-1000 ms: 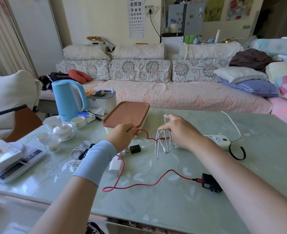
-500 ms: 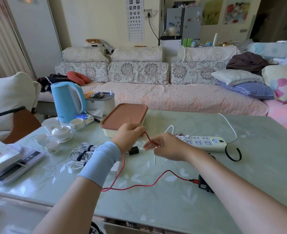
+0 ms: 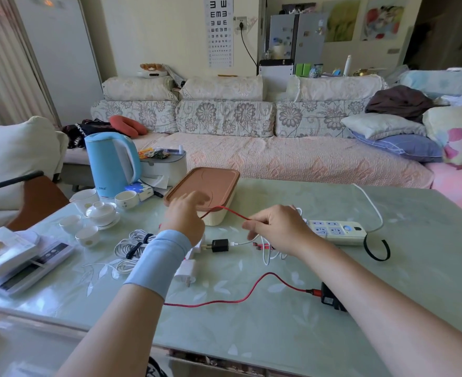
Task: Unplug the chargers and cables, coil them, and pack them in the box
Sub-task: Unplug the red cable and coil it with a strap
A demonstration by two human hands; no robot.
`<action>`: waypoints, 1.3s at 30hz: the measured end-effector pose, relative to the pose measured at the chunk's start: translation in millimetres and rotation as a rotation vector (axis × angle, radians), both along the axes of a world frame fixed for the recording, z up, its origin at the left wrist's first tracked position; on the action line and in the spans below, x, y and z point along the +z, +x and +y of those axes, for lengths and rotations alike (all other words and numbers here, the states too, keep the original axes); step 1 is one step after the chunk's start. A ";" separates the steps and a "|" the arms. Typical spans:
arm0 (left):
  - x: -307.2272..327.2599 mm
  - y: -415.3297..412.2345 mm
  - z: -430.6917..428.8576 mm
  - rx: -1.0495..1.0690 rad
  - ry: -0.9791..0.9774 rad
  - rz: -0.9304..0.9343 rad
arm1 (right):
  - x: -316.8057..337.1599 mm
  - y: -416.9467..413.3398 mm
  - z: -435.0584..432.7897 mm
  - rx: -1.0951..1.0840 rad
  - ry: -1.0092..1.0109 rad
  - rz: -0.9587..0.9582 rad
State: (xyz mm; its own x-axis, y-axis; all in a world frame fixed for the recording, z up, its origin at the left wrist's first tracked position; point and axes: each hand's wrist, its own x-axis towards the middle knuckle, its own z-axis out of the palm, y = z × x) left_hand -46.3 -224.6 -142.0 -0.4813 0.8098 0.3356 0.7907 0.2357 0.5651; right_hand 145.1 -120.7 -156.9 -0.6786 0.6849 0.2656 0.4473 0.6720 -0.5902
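Right hand [image 3: 278, 229] is curled up and pinching the red cable [image 3: 234, 212] at the fingertips, held just above the table [image 3: 387, 308]. There's a loose white cable [image 3: 265, 257] bunched under that same hand, but I can't tell if it's gripping that too. From the pinch the red cable arcs left to the left hand [image 3: 186, 216], which is blurry, with fingers that look fairly stretched out over the near edge of the box [image 3: 219, 217]. I honestly can't tell whether it has hold of the cable.

The box sits at the far middle of the table with its brown lid on. The rest of the red cable snakes along the near side to a black charger [image 3: 330, 297] on the right. A small black charger [image 3: 220, 245] and a white charger [image 3: 186, 270] lie between the hands. The power strip [image 3: 336, 229] is just right of the right hand, and a coiled white bundle [image 3: 132, 246] is on the left.
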 end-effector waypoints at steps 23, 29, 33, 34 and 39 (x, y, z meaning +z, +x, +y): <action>-2.4 28.0 20.3 -0.087 -0.072 -0.108 | -2.2 25.0 21.2 0.062 -0.482 0.200; -24.9 54.4 27.9 -0.358 -0.519 -0.263 | -24.2 36.9 10.6 0.032 -0.345 -0.445; -37.3 67.4 35.9 -0.426 -0.719 -0.050 | -38.3 51.7 4.6 0.047 -0.221 -0.699; -40.5 71.1 37.8 -0.437 -0.776 -0.014 | -42.1 56.6 4.3 0.035 -0.205 -0.744; -49.9 100.2 51.7 -0.551 -0.891 0.177 | -52.5 83.0 4.1 0.018 -0.236 -0.827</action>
